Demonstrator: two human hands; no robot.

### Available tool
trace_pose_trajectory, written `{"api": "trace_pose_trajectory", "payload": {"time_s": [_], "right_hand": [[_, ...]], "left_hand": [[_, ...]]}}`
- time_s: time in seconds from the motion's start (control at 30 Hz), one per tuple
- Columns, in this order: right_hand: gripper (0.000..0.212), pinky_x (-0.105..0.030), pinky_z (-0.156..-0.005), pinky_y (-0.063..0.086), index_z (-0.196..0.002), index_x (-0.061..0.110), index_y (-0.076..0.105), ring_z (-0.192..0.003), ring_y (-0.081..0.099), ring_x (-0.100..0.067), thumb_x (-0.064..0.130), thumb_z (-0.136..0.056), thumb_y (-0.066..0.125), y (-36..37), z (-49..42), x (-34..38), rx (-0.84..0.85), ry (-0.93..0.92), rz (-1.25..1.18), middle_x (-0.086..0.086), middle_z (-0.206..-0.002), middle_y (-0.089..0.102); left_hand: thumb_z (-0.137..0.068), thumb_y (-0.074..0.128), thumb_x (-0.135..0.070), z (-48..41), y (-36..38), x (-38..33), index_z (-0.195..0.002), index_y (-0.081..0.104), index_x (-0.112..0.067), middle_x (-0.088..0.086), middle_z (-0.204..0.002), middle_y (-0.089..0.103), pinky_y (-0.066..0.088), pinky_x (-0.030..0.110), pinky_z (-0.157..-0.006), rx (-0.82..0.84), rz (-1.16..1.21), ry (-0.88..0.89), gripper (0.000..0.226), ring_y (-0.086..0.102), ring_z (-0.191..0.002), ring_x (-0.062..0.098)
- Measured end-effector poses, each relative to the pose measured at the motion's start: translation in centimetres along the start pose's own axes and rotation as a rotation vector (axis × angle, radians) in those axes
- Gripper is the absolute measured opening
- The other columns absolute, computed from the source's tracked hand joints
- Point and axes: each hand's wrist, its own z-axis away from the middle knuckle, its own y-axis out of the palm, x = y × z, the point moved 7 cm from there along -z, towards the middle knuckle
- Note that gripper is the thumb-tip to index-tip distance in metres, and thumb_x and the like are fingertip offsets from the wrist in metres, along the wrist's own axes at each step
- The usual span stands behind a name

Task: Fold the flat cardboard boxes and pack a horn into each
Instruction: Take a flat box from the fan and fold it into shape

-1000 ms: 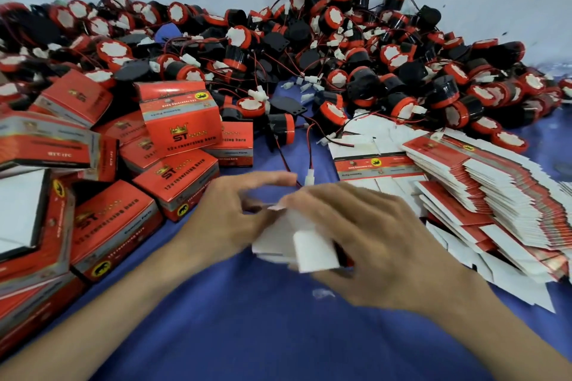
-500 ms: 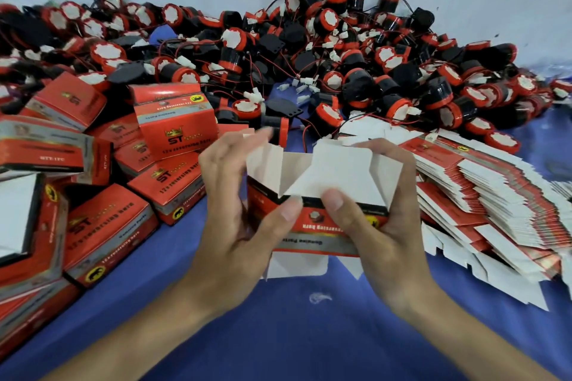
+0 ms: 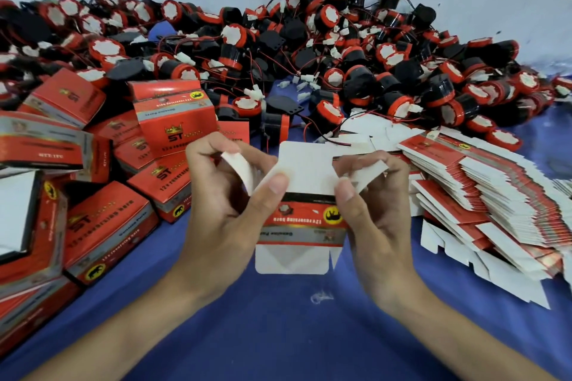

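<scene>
Fingers (image 3: 202, 153) of left hand (image 3: 223, 219) curl round left side flap of cardboard box (image 3: 305, 221), thumb pressed on its white top flap; right hand (image 3: 379, 226) grips right side flap likewise; box sits between both hands above blue table (image 3: 278, 334); red printed panel faces camera, text upside down; white flaps hang below.

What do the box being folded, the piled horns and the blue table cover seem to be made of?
Box: thin cardboard, glossy red print outside, plain matt white inside; its flaps curve where bent. Horns: probably hard plastic, shiny black bodies with red rims, thin wires attached. Table cover: blue and matt, perhaps cloth; too smooth to tell.
</scene>
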Motion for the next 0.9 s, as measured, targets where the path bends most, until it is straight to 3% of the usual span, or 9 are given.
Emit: {"api": "trace_pose_trajectory", "payload": {"time_s": [0.1,0.23,0.37,0.47,0.57,0.63,0.7,0.77,0.9], "right_hand": [[0.025,-0.019,-0.066,0.051,-0.108,0.023,0.049,-0.081,0.058,-0.002,0.031,-0.086,0.056,-0.1,0.1,-0.6,-0.03,0.02,0.103,0.013,-0.086,0.059],[0.028,-0.026,-0.07,0.052,-0.11,0.046,0.065,-0.08,0.056,-0.025,0.047,-0.087,0.049,-0.3,0.7,-1.7,-0.047,0.091,0.268,-0.01,-0.094,0.055],[0.032,-0.025,-0.075,0.05,-0.105,0.033,0.068,-0.086,0.06,-0.007,0.047,-0.089,0.044,-0.2,0.6,-1.9,-0.024,0.092,0.329,-0.001,-0.091,0.055],[0.027,-0.02,-0.067,0.049,-0.1,0.045,0.067,-0.082,0.059,-0.006,0.051,-0.087,0.043,0.2,0.5,-2.2,0.012,0.135,0.289,0.007,-0.089,0.055],[0.021,-0.022,-0.065,0.05,-0.085,0.051,0.064,-0.08,0.062,-0.009,0.055,-0.084,0.044,0.3,0.5,-2.4,0.044,0.191,0.251,-0.003,-0.087,0.056],[0.023,-0.026,-0.066,0.053,-0.08,0.045,0.065,-0.079,0.063,-0.012,0.056,-0.082,0.045,0.3,0.6,-2.6,0.047,0.234,0.225,-0.012,-0.087,0.055],[0.03,-0.034,-0.066,0.053,-0.076,0.031,0.058,-0.075,0.061,-0.014,0.057,-0.082,0.044,0.3,0.8,-2.8,0.056,0.256,0.239,-0.014,-0.084,0.054],[0.031,-0.034,-0.063,0.052,-0.076,0.027,0.053,-0.073,0.059,-0.014,0.054,-0.085,0.041,0.2,0.8,-2.5,0.069,0.214,0.277,-0.011,-0.081,0.051],[0.037,-0.042,-0.063,0.05,-0.081,0.013,0.057,-0.077,0.055,-0.025,0.045,-0.091,0.041,0.4,0.9,-2.0,0.088,0.076,0.415,-0.003,-0.088,0.049]], "left_hand": [[-0.09,0.056,-0.027,0.2,0.5,0.9,-0.108,0.047,-0.036,-0.004,-0.084,0.059,0.051,0.016,-0.061,0.043,-0.042,-0.084,0.022,0.062,-0.076,0.002],[-0.094,0.051,-0.036,0.9,1.0,2.7,-0.11,0.06,-0.032,0.0,-0.099,0.064,0.053,0.016,-0.068,0.104,-0.115,-0.199,0.018,0.066,-0.086,0.009],[-0.091,0.049,-0.046,0.7,1.0,3.4,-0.099,0.062,-0.033,0.009,-0.103,0.053,0.053,0.024,-0.073,0.128,-0.127,-0.245,0.02,0.061,-0.091,0.016],[-0.086,0.045,-0.05,0.7,1.1,3.6,-0.096,0.057,-0.021,0.012,-0.093,0.055,0.055,0.029,-0.069,0.147,-0.116,-0.278,0.034,0.062,-0.082,0.017],[-0.091,0.045,-0.048,1.1,1.2,3.3,-0.103,0.053,-0.013,0.017,-0.091,0.053,0.055,0.024,-0.063,0.171,-0.074,-0.257,0.037,0.061,-0.076,0.018],[-0.098,0.044,-0.046,1.1,1.6,2.7,-0.111,0.059,-0.026,0.015,-0.103,0.052,0.053,0.019,-0.066,0.186,-0.041,-0.224,0.029,0.061,-0.085,0.014],[-0.097,0.042,-0.042,1.0,1.7,2.3,-0.111,0.06,-0.017,-0.005,-0.113,0.047,0.051,0.016,-0.069,0.17,-0.072,-0.177,0.034,0.056,-0.093,0.006],[-0.099,0.045,-0.035,0.9,1.6,2.4,-0.098,0.057,-0.009,-0.015,-0.106,0.043,0.05,0.016,-0.067,0.134,-0.106,-0.173,0.028,0.051,-0.091,0.005],[-0.095,0.043,-0.033,0.9,1.6,1.6,-0.091,0.059,-0.04,-0.004,-0.084,0.048,0.05,0.027,-0.06,0.142,-0.262,-0.099,0.018,0.053,-0.072,0.012]]}}
